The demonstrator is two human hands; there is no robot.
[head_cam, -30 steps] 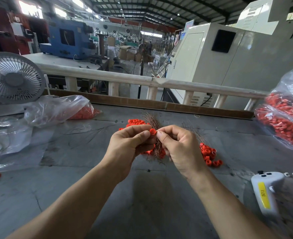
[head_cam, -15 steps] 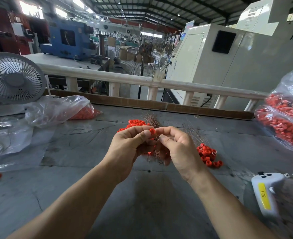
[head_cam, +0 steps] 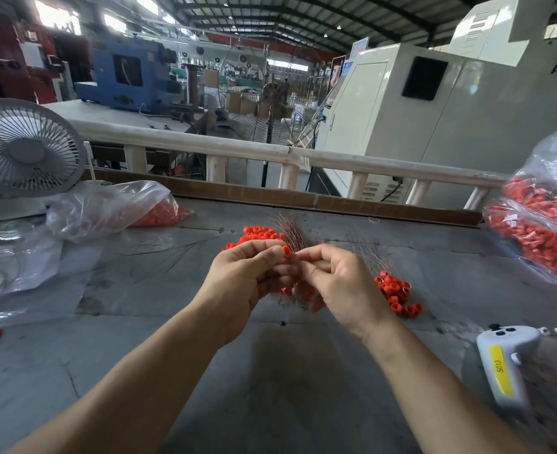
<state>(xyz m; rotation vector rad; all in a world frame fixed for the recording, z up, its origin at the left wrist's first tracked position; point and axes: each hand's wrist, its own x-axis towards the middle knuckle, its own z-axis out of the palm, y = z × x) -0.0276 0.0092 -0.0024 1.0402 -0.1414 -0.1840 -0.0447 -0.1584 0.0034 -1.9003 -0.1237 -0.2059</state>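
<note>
At table (head_cam: 303, 371) | bag (head_cam: 552, 165) holds caps (head_cam: 539, 237) | left hand (head_cam: 241, 283) pinches cap (head_cam: 287, 251), right hand (head_cam: 342, 283) perhaps wire (head_cam: 292, 232)

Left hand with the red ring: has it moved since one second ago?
No. The left hand holds the red ring at the same spot before the red pile.

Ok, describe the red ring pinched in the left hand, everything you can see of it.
The ring is a small, short red tube, plastic by its look. The left hand pinches it between thumb and forefinger, above the table, one end poking out towards the right hand, whose fingertips sit right beside it. Thin copper wires stand just behind. Its bore is hidden.
</note>
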